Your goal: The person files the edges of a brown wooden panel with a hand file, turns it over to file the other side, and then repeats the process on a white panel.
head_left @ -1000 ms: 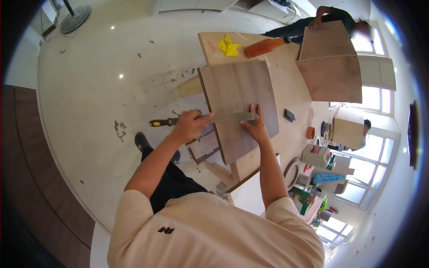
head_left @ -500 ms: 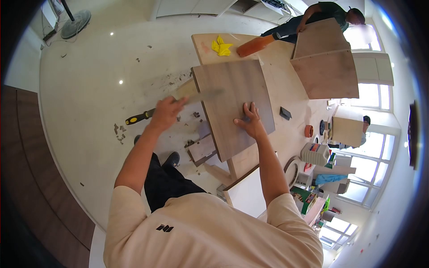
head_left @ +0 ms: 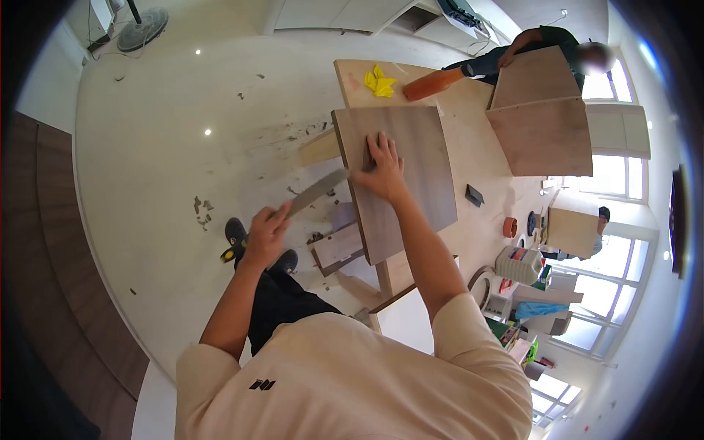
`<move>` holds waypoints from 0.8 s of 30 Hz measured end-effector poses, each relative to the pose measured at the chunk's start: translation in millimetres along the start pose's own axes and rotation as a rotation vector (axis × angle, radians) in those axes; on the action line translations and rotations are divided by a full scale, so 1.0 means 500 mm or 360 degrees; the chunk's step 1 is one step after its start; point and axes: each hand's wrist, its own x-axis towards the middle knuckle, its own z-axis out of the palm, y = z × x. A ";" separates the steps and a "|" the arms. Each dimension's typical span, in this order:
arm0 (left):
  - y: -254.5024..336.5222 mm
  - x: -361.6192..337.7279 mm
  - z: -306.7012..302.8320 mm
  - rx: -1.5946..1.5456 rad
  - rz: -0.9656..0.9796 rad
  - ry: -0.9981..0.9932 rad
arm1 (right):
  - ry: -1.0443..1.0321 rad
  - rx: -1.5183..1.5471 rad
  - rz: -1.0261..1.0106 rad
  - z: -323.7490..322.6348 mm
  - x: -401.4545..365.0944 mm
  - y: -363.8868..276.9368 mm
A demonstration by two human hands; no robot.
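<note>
My left hand point(head_left: 267, 233) is closed around a flat file point(head_left: 317, 193) with a long grey blade. Its black and yellow handle point(head_left: 233, 254) sticks out below the hand. The blade points up and right, and its tip is at the left edge of a brown wood-grain board point(head_left: 414, 194); whether it touches is hard to tell. That board lies flat on the light wooden worktable point(head_left: 469, 150), jutting past its left side. My right hand point(head_left: 383, 167) rests open on the board near that edge, fingers spread and thumb close to the file tip.
A yellow cloth point(head_left: 380, 82) and an orange bottle point(head_left: 434, 83) lie at the table's far end. A person point(head_left: 546, 40) holds a wooden box point(head_left: 540, 136) there. A dark block point(head_left: 474, 195) sits right of the board. Scraps litter the floor point(head_left: 202, 209); a white jug point(head_left: 518, 264) stands right.
My right hand has slid up and left across the board to near its left edge. My left hand has drawn the file down, off the board's face to its edge.
</note>
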 end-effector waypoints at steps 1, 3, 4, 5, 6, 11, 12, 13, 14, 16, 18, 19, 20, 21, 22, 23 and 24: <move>-0.013 -0.024 -0.025 0.0048 -0.0027 0.0039 | 0.0020 0.0011 0.0013 -0.008 0.035 -0.011; -0.037 -0.069 -0.068 0.0140 -0.0083 0.0129 | 0.0035 0.0055 0.0005 -0.015 0.098 -0.023; -0.044 -0.090 -0.086 0.0141 -0.0153 0.0141 | 0.0039 0.0073 -0.0002 -0.020 0.120 -0.032; -0.051 -0.112 -0.102 0.0142 -0.0225 0.0155 | 0.0050 0.0094 0.0038 -0.022 0.138 -0.044; -0.051 -0.125 -0.114 0.0141 -0.0297 0.0167 | 0.0062 0.0115 0.0079 -0.028 0.151 -0.061; -0.055 -0.152 -0.119 0.0135 -0.0321 0.0243 | 0.0102 -0.0033 0.0013 -0.028 0.113 -0.085; -0.053 -0.144 -0.106 0.0109 -0.0282 0.0257 | 0.0133 -0.0037 -0.0031 -0.011 0.106 -0.062; -0.047 -0.135 -0.093 0.0082 -0.0248 0.0272 | 0.0159 -0.0042 -0.0077 -0.001 0.097 -0.046; -0.043 -0.125 -0.080 0.0083 -0.0238 0.0244 | 0.0160 0.0008 -0.0099 0.007 0.090 -0.030; -0.032 -0.091 -0.056 0.0086 -0.0213 0.0182 | 0.0165 0.0115 -0.0138 0.010 0.076 -0.012; -0.030 -0.049 -0.025 0.0049 -0.0160 0.0159 | 0.0148 0.0204 -0.0125 0.009 0.064 -0.001; -0.031 -0.031 -0.003 -0.0004 -0.0171 0.0154 | 0.0140 0.0249 -0.0115 0.008 0.056 0.006; -0.033 -0.013 0.017 -0.0058 -0.0182 0.0150 | 0.0131 0.0268 -0.0092 0.006 0.046 0.015; -0.035 0.006 0.036 -0.0050 -0.0145 0.0136 | 0.0120 0.0288 -0.0066 0.003 0.033 0.027; -0.039 0.025 0.055 -0.0042 -0.0112 0.0120 | 0.0107 0.0308 -0.0038 0.002 0.017 0.042; -0.045 0.044 0.068 -0.0035 -0.0078 0.0104 | 0.0096 0.0275 0.0026 0.003 -0.004 0.066; -0.056 0.061 0.079 -0.0019 -0.0042 0.0075 | 0.0085 0.0239 0.0091 0.006 -0.028 0.097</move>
